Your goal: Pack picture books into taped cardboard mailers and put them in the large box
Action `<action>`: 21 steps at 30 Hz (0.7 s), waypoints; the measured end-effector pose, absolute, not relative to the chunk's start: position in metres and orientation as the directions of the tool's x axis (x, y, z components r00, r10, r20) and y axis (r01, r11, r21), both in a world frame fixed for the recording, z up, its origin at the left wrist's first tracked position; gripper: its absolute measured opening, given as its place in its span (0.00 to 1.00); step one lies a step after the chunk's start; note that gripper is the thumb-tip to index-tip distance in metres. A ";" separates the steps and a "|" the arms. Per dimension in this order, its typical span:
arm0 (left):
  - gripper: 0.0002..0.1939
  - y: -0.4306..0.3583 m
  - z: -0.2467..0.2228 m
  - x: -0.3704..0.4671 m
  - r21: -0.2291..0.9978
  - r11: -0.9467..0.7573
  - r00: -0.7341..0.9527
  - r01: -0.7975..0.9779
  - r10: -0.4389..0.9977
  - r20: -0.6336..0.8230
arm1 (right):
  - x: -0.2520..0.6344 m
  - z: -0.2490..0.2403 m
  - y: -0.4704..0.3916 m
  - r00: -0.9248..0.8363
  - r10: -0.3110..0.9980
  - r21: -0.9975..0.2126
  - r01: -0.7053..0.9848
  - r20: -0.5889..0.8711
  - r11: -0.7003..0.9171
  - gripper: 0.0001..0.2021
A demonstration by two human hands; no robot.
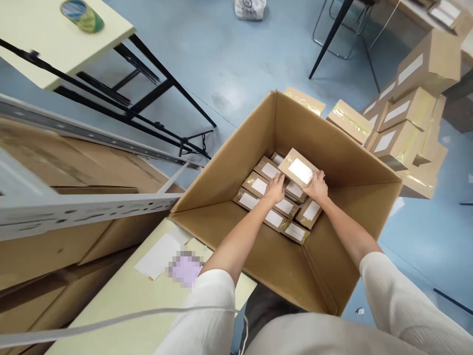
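A small cardboard box [300, 168] with a white label is tilted inside a large open carton [244, 135], above the other boxes. My right hand [317, 186] grips its right end, thumb over the near edge. At its near left corner is my left hand [275, 189], fingers closed against the edge; their tips are partly hidden. Beneath, several similar labelled boxes [254, 183] lie side by side on the carton's bottom. One labelled box [309, 213] sits at an angle below my right hand.
Taped boxes [401, 140] are stacked beyond the carton on the right. A metal shelf rack [92, 207] holding large cartons stands at left. Papers [158, 256] lie on the pale table [121, 291]. Another table [107, 29] bears a can [82, 16]. A white cable [129, 318] crosses the foreground.
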State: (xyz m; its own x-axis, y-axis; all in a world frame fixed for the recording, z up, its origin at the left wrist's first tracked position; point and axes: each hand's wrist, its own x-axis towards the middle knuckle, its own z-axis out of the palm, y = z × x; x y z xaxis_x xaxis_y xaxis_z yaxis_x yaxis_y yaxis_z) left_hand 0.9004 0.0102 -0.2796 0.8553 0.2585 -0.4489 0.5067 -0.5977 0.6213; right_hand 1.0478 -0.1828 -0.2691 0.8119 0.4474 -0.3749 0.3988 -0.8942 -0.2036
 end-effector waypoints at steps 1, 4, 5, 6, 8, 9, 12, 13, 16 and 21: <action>0.41 0.011 -0.293 0.905 0.624 -0.586 0.850 0.517 0.264 -0.456 | 1.053 -0.282 -0.178 0.815 0.448 -0.203 0.400 -0.367 -0.894 0.50; 0.39 0.011 -0.326 0.913 0.620 -0.563 0.831 0.547 0.277 -0.483 | 1.067 -0.318 -0.163 0.822 0.454 -0.194 0.411 -0.345 -0.891 0.52; 0.38 0.010 -0.335 0.913 0.616 -0.563 0.828 0.551 0.271 -0.491 | 1.072 -0.329 -0.158 0.824 0.455 -0.189 0.414 -0.339 -0.890 0.52; 0.38 0.010 -0.343 0.913 0.613 -0.568 0.827 0.549 0.261 -0.498 | 1.076 -0.341 -0.154 0.825 0.457 -0.185 0.418 -0.334 -0.890 0.53; 0.36 0.011 -0.355 0.912 0.603 -0.584 0.825 0.544 0.239 -0.512 | 1.083 -0.362 -0.143 0.825 0.463 -0.192 0.422 -0.325 -0.886 0.55; 0.36 0.013 -0.360 0.911 0.597 -0.589 0.822 0.545 0.235 -0.518 | 1.086 -0.373 -0.138 0.823 0.469 -0.207 0.422 -0.321 -0.883 0.55; 0.35 0.018 -0.372 0.910 0.585 -0.588 0.811 0.559 0.241 -0.532 | 1.093 -0.403 -0.120 0.812 0.497 -0.277 0.423 -0.308 -0.863 0.55; 0.35 0.020 -0.375 0.909 0.585 -0.584 0.809 0.563 0.246 -0.534 | 1.095 -0.412 -0.114 0.807 0.508 -0.299 0.426 -0.300 -0.854 0.55; 0.34 0.024 -0.383 0.906 0.573 -0.586 0.805 0.572 0.268 -0.530 | 1.101 -0.437 -0.097 0.785 0.536 -0.353 0.429 -0.310 -0.832 0.53; 0.33 0.026 -0.389 0.898 0.552 -0.603 0.800 0.576 0.278 -0.532 | 1.109 -0.466 -0.095 0.674 0.601 -0.471 0.400 -0.430 -0.786 0.46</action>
